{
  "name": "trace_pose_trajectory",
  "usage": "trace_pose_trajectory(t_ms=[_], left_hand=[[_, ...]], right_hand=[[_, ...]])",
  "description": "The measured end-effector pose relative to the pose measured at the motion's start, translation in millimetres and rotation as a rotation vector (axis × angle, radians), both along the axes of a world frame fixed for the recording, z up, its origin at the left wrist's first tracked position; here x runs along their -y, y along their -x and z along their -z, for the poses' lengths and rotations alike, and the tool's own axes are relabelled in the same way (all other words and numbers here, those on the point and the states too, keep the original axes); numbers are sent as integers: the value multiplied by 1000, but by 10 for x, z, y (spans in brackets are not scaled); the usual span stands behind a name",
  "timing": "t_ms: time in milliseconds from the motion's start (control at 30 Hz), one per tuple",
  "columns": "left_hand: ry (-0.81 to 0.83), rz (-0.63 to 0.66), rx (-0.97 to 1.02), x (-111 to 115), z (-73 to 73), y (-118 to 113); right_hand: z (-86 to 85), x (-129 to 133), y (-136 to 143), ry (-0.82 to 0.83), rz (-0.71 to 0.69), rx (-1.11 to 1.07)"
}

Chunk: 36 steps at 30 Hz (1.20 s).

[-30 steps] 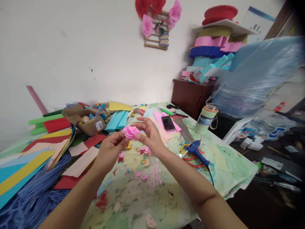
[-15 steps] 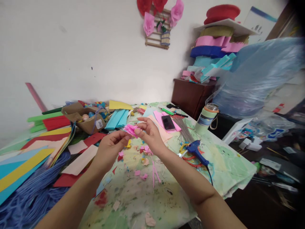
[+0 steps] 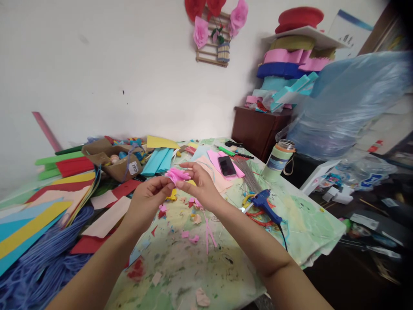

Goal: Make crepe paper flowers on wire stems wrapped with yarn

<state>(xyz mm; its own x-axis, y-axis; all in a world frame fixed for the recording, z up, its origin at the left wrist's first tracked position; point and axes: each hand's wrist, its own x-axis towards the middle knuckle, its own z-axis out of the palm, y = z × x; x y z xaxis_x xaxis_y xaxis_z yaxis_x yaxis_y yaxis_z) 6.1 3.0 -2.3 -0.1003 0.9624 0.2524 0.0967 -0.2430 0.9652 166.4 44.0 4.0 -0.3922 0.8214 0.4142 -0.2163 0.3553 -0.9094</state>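
A small bunch of ruffled pink paper (image 3: 177, 174) is held up between my two hands over the middle of the table. The fingertips of my left hand (image 3: 150, 196) pinch its lower left side. My right hand (image 3: 201, 187) has its thumb and fingers against the right side of the same paper, with the index finger raised behind it. Pink scraps (image 3: 193, 238) and thin pink strips (image 3: 209, 232) lie on the stained table cover (image 3: 180, 271) below.
On the right are a blue glue gun (image 3: 266, 206), scissors with orange handles, wires, a phone (image 3: 227, 166) and a green bottle (image 3: 279, 159). Coloured sheets, blue yarn (image 3: 51, 258) and a cardboard box (image 3: 121, 165) crowd the left.
The pink paper looks more spread and its ruffles face upward more. My right fingers have shifted slightly down and left around it, while my left hand keeps its pinch.
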Motion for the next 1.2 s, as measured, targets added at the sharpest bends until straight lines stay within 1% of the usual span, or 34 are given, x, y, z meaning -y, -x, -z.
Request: trace_pose_trajectory(t_ms=[100,233,367,433,500,567,633,733,800,967,1100,1200], left_hand=[[-7,-7,21,-5,-3,1],[-17,-9,3,-15,29,9],[-30,24,-10,-23,79,32],[-31,16,-23,-25,92,45],[-32,-7,-36,-25,90,50],[-39,-31,-50,-23,75,43],[-48,-43,-70,-18,56,30],[-62,-54,-102,-9,36,13],[-68,-51,-122,-6,38,14],[-93,-50,-140,-11,57,34],[-85,-52,-146,-14,51,31],[-76,-53,-172,-8,44,25]], right_hand=[[-8,3,-21,-50,22,4],[-28,1,-38,-3,22,-92],[-33,19,-17,7,3,-37],[-34,26,-16,-8,-7,-8],[-39,24,-35,-52,0,-38],[-52,17,-67,-121,41,-111],[-70,11,-96,-195,120,-164],[-94,12,-113,-271,248,-145],[-101,14,-105,-283,280,-107],[-104,16,-92,-262,263,-51],[-126,30,-112,-281,285,-5],[-144,45,-123,-294,213,49]])
